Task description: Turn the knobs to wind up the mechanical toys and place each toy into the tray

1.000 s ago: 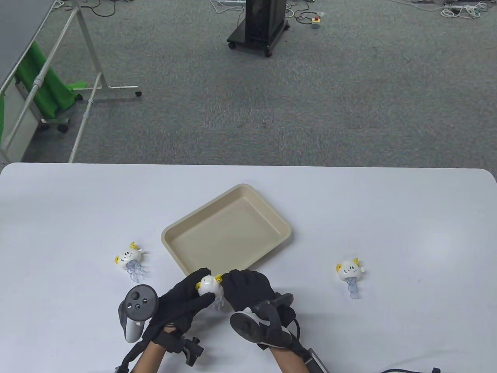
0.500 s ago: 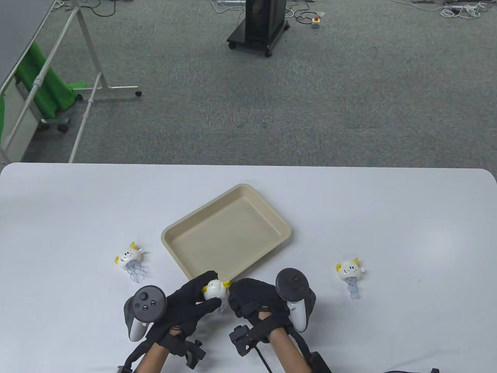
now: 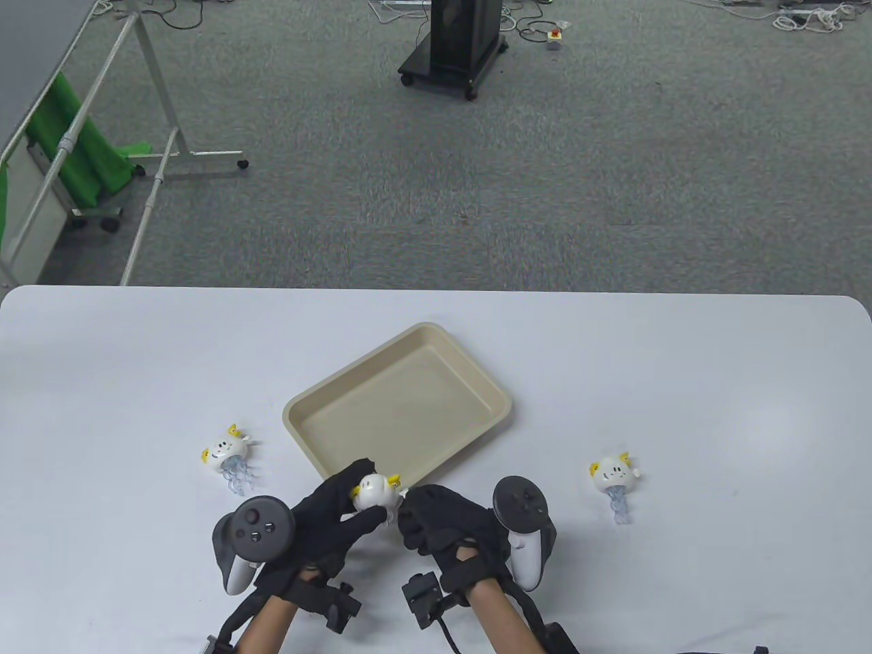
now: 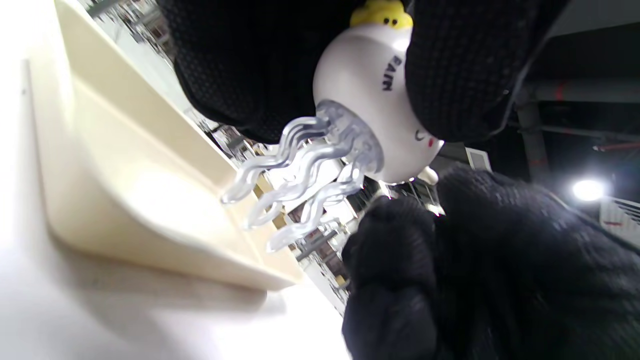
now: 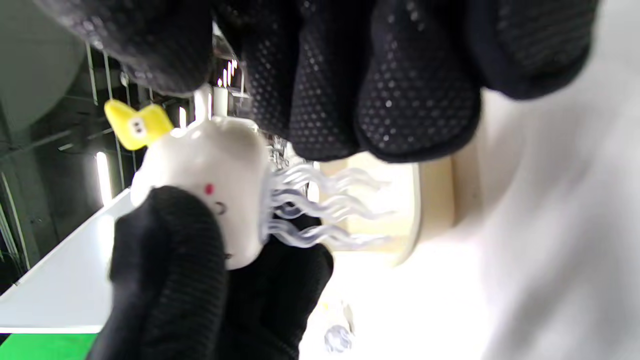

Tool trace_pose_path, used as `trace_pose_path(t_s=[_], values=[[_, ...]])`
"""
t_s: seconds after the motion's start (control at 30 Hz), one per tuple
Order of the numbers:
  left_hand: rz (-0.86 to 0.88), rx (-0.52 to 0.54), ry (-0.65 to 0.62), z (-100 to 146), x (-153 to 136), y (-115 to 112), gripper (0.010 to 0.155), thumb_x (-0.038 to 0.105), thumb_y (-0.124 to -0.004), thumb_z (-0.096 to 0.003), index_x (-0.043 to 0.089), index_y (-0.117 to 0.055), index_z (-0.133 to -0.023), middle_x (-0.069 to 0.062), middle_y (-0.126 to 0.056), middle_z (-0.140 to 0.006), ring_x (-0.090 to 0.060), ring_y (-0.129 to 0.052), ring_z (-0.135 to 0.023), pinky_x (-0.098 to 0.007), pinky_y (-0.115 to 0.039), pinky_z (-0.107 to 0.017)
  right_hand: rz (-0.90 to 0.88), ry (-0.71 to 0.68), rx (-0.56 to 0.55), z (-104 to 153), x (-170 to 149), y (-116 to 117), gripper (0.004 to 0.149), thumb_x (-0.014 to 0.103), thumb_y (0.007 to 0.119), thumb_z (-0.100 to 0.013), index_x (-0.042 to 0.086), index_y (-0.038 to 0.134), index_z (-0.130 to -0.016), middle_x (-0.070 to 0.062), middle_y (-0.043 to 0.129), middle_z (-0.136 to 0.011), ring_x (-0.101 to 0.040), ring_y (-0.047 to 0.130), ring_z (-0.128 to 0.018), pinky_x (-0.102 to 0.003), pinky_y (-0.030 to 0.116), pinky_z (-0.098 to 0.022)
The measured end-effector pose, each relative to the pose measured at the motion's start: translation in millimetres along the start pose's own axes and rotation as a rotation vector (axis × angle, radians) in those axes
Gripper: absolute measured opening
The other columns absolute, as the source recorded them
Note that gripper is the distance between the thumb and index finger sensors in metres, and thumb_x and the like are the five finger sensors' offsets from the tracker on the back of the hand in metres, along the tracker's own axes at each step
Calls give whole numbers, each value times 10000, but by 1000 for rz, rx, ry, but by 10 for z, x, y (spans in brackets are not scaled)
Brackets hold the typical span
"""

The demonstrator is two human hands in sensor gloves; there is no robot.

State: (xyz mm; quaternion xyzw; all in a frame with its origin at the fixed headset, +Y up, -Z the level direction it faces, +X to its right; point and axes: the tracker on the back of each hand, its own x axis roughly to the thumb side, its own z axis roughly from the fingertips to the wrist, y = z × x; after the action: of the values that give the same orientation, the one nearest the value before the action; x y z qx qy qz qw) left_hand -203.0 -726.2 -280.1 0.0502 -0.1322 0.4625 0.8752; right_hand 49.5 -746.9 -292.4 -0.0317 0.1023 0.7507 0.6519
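A white jellyfish toy (image 3: 373,492) with yellow ears and clear tentacles is held above the table, just in front of the near edge of the beige tray (image 3: 409,340). My left hand (image 3: 344,505) grips its round body (image 4: 360,85) between the fingers and thumb. My right hand (image 3: 417,507) meets the toy's right side, its fingertips (image 5: 320,90) curled and pinching the small white knob (image 5: 202,102). The tentacles (image 5: 320,210) hang free toward the tray. Two more jellyfish toys lie on the table, one to the left (image 3: 228,455) and one to the right (image 3: 613,477).
The white table (image 3: 715,381) ends at a far edge, with grey floor beyond. The tray holds nothing. A black tracker sits on each hand, left (image 3: 252,531) and right (image 3: 521,518).
My right hand has turned at the wrist, so its tracker swung from over the wrist to the right side. The held toy shifted slightly up and left with both hands.
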Motion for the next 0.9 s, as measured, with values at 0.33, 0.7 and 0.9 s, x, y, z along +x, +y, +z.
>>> trace_pose_path(t_s=[0.33,0.7,0.9], values=[[-421,2,194,-449,96,38,768,518,-869,-440,159,-709,-1100,-80,-852,-999,-318,-963,-852,-408,-874,-635,41,-28,-9,2,5,-29,533,489,739,-439,62,831,-744,-163,947,-634,-350,958,-453,-505,801,-370],[-558,-152,415,-875,-172,-190,775,528,-849,-439,140,-722,-1098,-92,-903,-955,-321,-1010,-795,-407,-903,-595,37,-15,-3,-19,-25,-64,535,489,729,-446,59,830,-750,-170,943,-645,-358,955,-461,-511,797,-377],[-588,-190,462,-1014,-228,-275,772,527,-846,-439,129,-731,-1090,-97,-918,-940,-321,-1028,-767,-395,-915,-571,30,-19,-9,-25,-24,-81,532,486,729,-446,60,833,-747,-171,946,-640,-360,954,-460,-512,797,-375]])
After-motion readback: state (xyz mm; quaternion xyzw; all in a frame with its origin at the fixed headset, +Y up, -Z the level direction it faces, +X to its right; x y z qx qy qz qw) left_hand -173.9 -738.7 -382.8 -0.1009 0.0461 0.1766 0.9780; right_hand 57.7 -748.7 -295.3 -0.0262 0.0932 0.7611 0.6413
